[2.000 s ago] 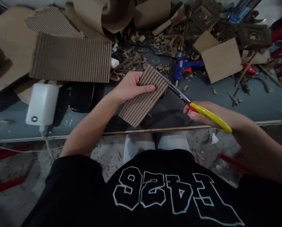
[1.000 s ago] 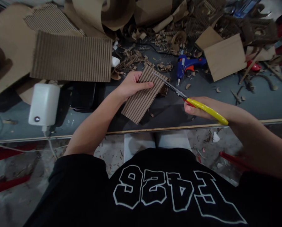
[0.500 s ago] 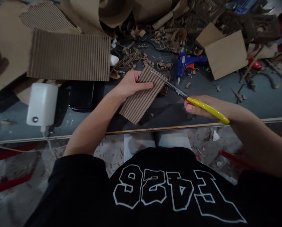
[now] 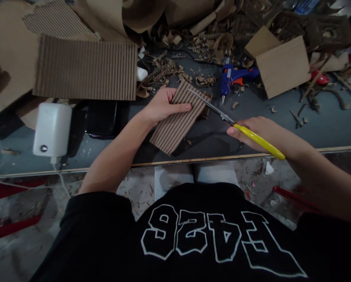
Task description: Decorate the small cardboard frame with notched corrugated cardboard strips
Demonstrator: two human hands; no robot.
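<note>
My left hand [image 4: 162, 105] grips a small piece of corrugated cardboard [image 4: 175, 121] by its far left edge, thumb on top, holding it tilted just above the grey table [image 4: 310, 125]. My right hand [image 4: 253, 132] is closed round the yellow handles of a pair of scissors [image 4: 240, 127]. The metal blades reach up-left across the far right corner of the piece and end on its ribbed face. A narrow strip of the piece lies beyond the blades.
A large corrugated sheet [image 4: 85, 68] lies at the back left above a white power adapter [image 4: 52, 129] and a black phone-like slab [image 4: 101, 117]. A blue glue gun [image 4: 235, 76], a plain cardboard box piece [image 4: 281, 66] and heaps of cardboard scraps fill the back.
The scissors have worked further up-left into the cardboard's far corner. My left hand has kept its grip and the piece has hardly shifted.
</note>
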